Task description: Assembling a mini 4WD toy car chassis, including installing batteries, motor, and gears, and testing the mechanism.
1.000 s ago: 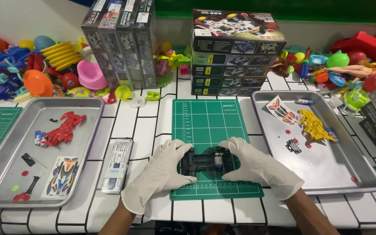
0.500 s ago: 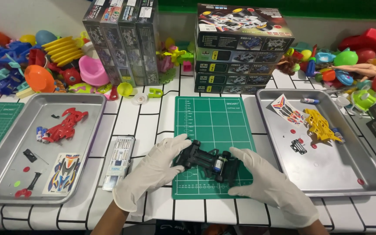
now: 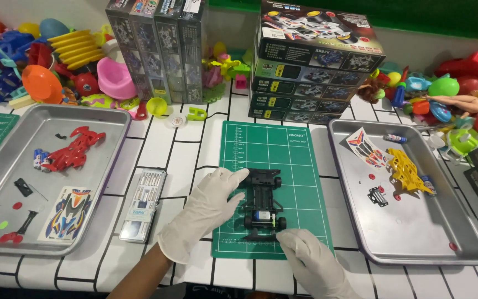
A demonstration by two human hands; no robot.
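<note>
black toy car chassis being steadied on the green cutting mat

a black toy car chassis is being kept flat on the green cutting mat in the lower middle of the frame, its length running from the top of the frame toward the bottom. the left hand, covered by a white glove, is being laid against the chassis's left side, the fingers stretched out and loose, the index fingertip touching the upper left corner; nothing is being gripped by it. the right hand, also gloved in white, is being held at the lower edge of the mat, just beside the near end of the chassis; whether its fingers are pinching the chassis cannot be told, as the fingertips are being hidden.

a small clear case is lying just left of the left hand on the white tiled table. a metal tray at the left of the frame is holding a red car body and a sticker sheet. another metal tray at the right is holding a yellow car body and a sticker sheet. stacked kit boxes are being seen above the mat, with upright boxes in the upper left and bright plastic toys along the top edge.
</note>
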